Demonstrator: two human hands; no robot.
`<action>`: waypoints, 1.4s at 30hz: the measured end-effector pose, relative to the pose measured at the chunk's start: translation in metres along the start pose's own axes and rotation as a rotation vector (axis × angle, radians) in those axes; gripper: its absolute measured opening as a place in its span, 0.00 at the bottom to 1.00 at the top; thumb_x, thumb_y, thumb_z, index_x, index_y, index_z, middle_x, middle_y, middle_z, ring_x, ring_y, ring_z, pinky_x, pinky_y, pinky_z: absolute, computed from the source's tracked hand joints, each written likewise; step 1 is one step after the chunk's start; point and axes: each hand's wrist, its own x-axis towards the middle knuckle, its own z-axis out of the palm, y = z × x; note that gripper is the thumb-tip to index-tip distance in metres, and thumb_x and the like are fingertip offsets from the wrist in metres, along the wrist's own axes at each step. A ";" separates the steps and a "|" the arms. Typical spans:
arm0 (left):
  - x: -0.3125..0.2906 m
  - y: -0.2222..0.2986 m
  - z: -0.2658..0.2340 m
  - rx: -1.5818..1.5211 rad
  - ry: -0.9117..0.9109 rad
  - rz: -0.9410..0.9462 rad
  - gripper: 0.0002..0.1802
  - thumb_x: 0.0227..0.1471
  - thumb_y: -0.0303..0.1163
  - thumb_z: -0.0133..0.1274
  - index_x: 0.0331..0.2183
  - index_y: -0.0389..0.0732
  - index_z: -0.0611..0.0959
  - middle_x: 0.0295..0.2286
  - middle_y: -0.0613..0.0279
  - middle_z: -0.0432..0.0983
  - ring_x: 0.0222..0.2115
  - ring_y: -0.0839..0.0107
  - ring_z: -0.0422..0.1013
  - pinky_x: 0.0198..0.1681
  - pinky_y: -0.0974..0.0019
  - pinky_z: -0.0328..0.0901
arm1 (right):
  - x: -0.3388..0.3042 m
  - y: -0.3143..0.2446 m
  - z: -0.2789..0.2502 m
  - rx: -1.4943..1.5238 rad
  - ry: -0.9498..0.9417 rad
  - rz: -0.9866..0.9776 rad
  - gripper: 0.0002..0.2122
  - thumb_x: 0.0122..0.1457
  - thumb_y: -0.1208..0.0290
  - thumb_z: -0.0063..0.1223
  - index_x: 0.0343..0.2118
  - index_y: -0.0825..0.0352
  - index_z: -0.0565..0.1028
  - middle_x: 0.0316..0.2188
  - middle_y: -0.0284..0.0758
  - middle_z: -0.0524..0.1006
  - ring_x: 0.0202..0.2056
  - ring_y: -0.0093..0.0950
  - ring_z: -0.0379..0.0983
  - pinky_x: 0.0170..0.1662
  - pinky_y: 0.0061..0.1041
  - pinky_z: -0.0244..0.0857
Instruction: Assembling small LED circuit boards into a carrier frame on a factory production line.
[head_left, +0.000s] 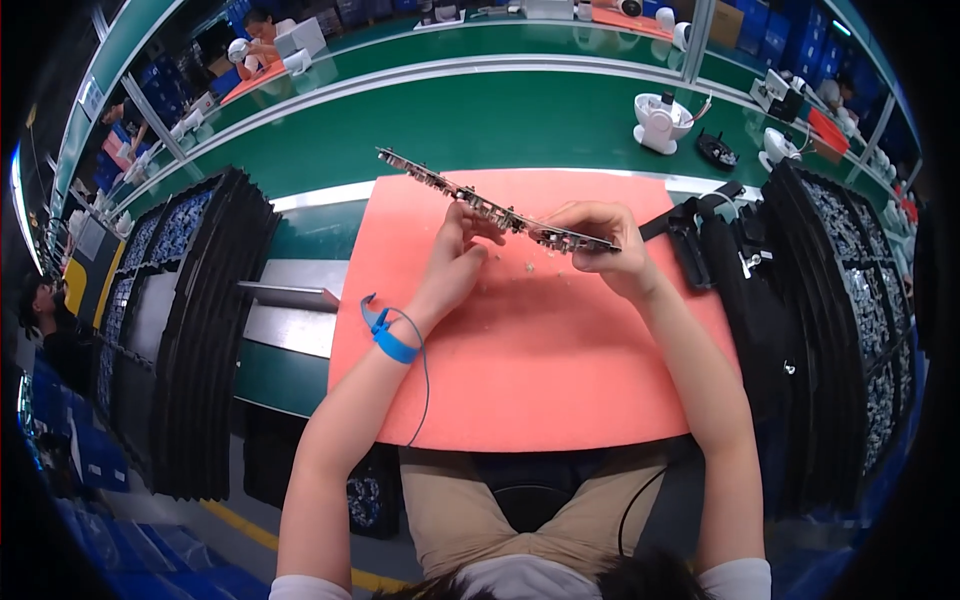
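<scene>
- Circuit-board strip (490,208), one long narrow panel studded with small parts, was held in the air above the far half of a single salmon-pink mat (530,370), slanting from far left down to near right.
- Left hand (455,255) pinched the strip near its middle, fingertips up against its near edge.
- Right hand (600,245) gripped the strip's right end, fingers curled over it.
- One blue wrist strap (390,338) circled the left wrist, its thin cord trailing toward the near edge of the mat.
- A few pale crumbs (525,268) lay on the mat just below the strip, between the two hands.
- Two stacks of black trays flanked the mat: one stack (200,330) on the left, one stack (840,330) on the right, both showing small grey parts in their top trays.
- One white rounded device (660,122) stood on the green conveyor belt (480,120) beyond the mat, with a small black part (717,150) just to its right.
- A flat metal plate (290,295) sat between the left stack and the mat.
</scene>
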 end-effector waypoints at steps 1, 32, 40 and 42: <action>-0.001 0.000 0.000 0.019 0.002 0.042 0.19 0.39 0.14 0.38 0.38 0.38 0.63 0.34 0.56 0.69 0.37 0.69 0.70 0.36 0.70 0.65 | -0.001 0.003 -0.003 0.045 0.025 -0.017 0.15 0.44 0.82 0.53 0.39 0.70 0.76 0.38 0.36 0.76 0.39 0.23 0.72 0.40 0.21 0.68; -0.008 -0.002 0.009 0.426 -0.194 0.018 0.16 0.49 0.30 0.46 0.41 0.34 0.76 0.38 0.44 0.73 0.42 0.50 0.68 0.46 0.56 0.62 | 0.012 0.019 -0.007 0.454 0.656 0.168 0.19 0.61 0.52 0.43 0.45 0.61 0.70 0.33 0.33 0.76 0.32 0.22 0.74 0.34 0.23 0.71; 0.000 -0.049 0.004 0.571 -0.131 -0.021 0.22 0.54 0.33 0.44 0.51 0.41 0.68 0.49 0.47 0.65 0.50 0.51 0.63 0.51 0.60 0.59 | 0.050 0.012 0.046 0.325 0.558 0.192 0.17 0.62 0.58 0.43 0.45 0.68 0.71 0.35 0.32 0.76 0.30 0.20 0.74 0.31 0.17 0.69; -0.001 -0.036 0.009 0.556 -0.057 0.130 0.21 0.55 0.35 0.43 0.50 0.39 0.68 0.50 0.47 0.65 0.50 0.52 0.62 0.52 0.60 0.58 | 0.066 0.008 0.064 0.294 0.507 0.141 0.16 0.62 0.60 0.44 0.44 0.69 0.72 0.36 0.34 0.77 0.32 0.22 0.74 0.34 0.19 0.70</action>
